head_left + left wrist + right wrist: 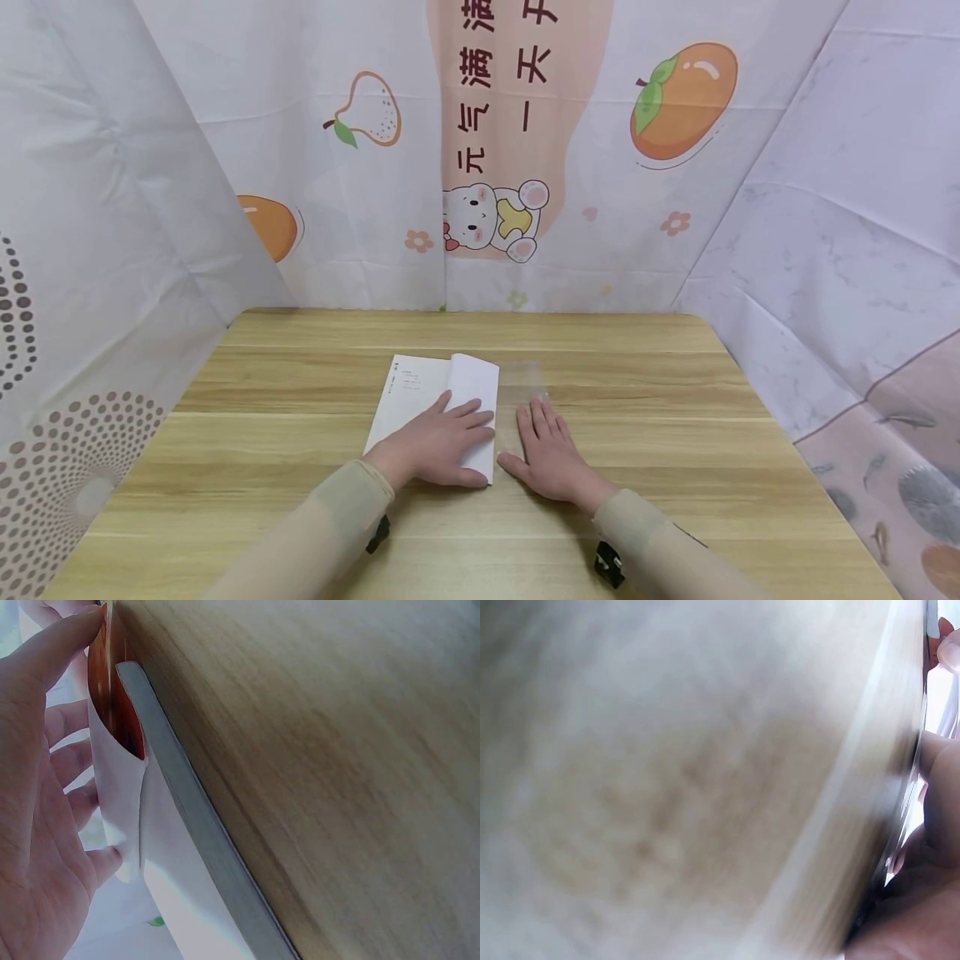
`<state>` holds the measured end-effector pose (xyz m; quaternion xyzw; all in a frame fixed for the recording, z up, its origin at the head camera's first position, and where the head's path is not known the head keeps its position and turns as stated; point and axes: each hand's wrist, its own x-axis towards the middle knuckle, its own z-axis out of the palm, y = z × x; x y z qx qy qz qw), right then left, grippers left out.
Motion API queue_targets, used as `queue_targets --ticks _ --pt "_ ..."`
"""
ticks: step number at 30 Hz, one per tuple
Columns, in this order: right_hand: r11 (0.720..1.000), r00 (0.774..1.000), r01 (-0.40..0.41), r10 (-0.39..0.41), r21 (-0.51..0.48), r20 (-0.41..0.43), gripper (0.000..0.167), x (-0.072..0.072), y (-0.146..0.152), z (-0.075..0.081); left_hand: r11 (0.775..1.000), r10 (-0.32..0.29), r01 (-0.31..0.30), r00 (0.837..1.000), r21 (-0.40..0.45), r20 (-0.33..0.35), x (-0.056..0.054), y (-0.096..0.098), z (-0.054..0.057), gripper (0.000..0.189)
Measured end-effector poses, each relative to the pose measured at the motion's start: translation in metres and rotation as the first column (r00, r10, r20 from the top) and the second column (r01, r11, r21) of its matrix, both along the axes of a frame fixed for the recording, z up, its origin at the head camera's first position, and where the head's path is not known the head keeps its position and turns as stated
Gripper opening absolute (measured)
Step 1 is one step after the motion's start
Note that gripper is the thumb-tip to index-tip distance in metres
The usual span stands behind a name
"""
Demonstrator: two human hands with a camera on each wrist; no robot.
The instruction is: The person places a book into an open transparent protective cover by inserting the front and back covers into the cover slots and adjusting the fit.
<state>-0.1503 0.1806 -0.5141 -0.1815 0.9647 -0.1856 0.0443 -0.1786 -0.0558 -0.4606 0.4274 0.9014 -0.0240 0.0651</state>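
Note:
A thin white book lies on the table with lines of small print on its left part. Along its right side a white leaf curves over, and the left wrist view shows orange on its inner face. My left hand rests across this leaf with fingers spread, the thumb near its lower edge. To the right of the book lies a clear plastic sheet. My right hand presses flat on that sheet, fingers extended. The right wrist view is mostly blurred, with part of the right hand at its edge.
The wood-grain table reaches back to a printed white curtain. More cloth hangs at the left and right. A small black device sits under the right wrist, and another under the left.

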Motion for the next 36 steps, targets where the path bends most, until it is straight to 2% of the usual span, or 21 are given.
queue_targets --ticks 10,23,29,36 --pt "1.000 1.000 -0.005 0.005 0.003 0.002 0.089 0.0018 -0.0016 0.0055 1.000 0.018 -0.018 1.000 -0.001 -0.018 0.0019 0.0027 -0.0007 0.075" --pt "1.000 1.000 -0.005 0.005 -0.001 -0.001 0.089 0.0027 -0.0018 0.0055 0.999 0.048 -0.048 0.998 0.013 -0.041 0.0032 0.0035 -0.0034 0.076" --pt "1.000 1.000 -0.004 0.004 0.008 -0.001 0.089 0.0020 -0.0018 0.0041 0.999 0.036 -0.034 0.997 0.029 -0.070 0.0014 0.0004 -0.0032 0.077" --pt "1.000 1.000 -0.006 0.006 0.007 0.019 0.095 0.0029 -0.0018 0.0061 0.998 0.003 0.004 0.993 0.062 -0.115 0.0005 -0.0029 0.0029 0.070"
